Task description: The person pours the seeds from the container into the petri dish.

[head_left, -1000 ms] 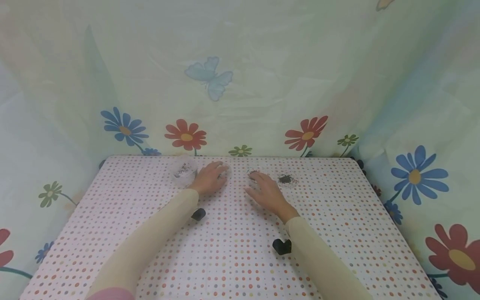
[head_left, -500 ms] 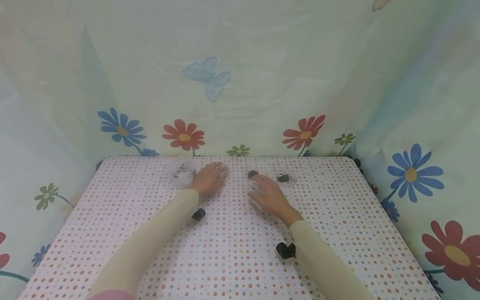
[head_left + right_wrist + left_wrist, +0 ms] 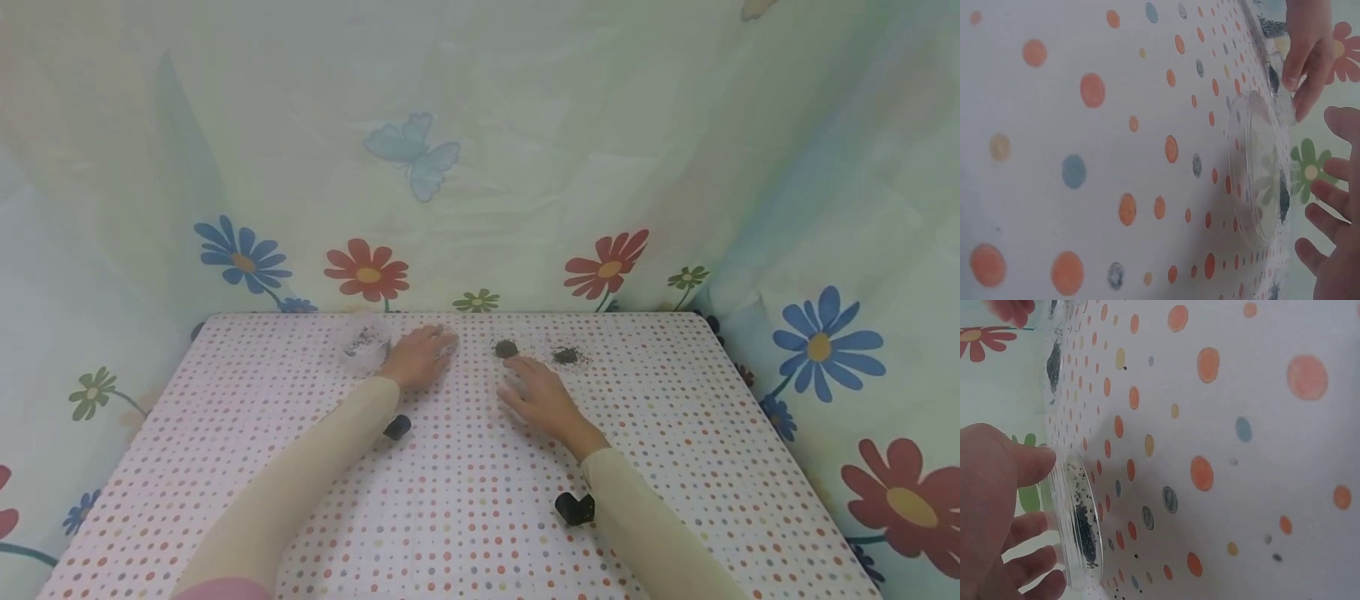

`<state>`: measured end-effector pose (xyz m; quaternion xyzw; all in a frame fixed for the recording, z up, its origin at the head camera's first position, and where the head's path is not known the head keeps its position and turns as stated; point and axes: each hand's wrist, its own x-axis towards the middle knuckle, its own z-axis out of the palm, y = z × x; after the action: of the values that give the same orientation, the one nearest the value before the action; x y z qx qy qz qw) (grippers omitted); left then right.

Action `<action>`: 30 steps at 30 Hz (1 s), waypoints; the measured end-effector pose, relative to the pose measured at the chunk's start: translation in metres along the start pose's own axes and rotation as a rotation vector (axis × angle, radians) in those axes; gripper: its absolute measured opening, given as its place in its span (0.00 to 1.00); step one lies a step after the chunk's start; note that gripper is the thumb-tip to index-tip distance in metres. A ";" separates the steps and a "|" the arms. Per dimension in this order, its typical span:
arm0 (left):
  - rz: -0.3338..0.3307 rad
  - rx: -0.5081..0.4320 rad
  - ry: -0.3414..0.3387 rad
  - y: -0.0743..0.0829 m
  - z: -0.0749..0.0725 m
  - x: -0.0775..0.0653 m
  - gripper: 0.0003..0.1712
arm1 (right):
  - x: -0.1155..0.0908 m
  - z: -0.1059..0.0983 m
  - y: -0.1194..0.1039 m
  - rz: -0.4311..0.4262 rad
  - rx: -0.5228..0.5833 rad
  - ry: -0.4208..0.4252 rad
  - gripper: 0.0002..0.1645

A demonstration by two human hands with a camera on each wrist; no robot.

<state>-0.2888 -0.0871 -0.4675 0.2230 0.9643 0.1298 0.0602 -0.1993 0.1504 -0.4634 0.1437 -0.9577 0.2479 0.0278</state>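
My left hand point(image 3: 416, 357) reaches over a clear petri dish point(image 3: 1072, 531) with dark granules in it; in the left wrist view the thumb and fingertips curl about its rim. My right hand point(image 3: 543, 400) hovers just in front of another clear petri dish point(image 3: 1254, 169). Its fingers are spread and loosely bent, with nothing between them. A dark heap of granules point(image 3: 506, 348) lies in that dish, seen from the head. To the right is a third clear dish holding a flatter dark heap point(image 3: 566, 356).
Left of my left hand stands a clear plastic tub point(image 3: 366, 346) with dark specks inside. A dotted cloth point(image 3: 465, 500) covers the table, with a few stray grains on it. Behind hangs a flowered curtain point(image 3: 487, 167). A black piece point(image 3: 575, 508) sits at my right sleeve.
My right hand has drawn back toward me and slightly right, uncovering the dark heap in the middle dish. My left hand stays at its dish.
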 end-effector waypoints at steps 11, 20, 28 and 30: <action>0.008 0.004 -0.011 0.002 -0.004 -0.004 0.26 | -0.004 0.002 -0.001 -0.043 0.023 -0.005 0.31; 0.032 0.017 0.002 0.001 -0.002 -0.005 0.25 | -0.009 0.005 0.001 -0.009 0.010 -0.042 0.34; 0.049 0.032 0.013 -0.001 -0.001 -0.002 0.25 | -0.013 0.005 0.001 0.035 0.006 -0.099 0.42; 0.051 0.027 0.015 -0.002 0.000 -0.002 0.25 | -0.015 0.006 0.002 0.042 0.008 -0.111 0.43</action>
<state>-0.2880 -0.0894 -0.4680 0.2474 0.9603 0.1201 0.0464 -0.1856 0.1528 -0.4710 0.1374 -0.9595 0.2440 -0.0310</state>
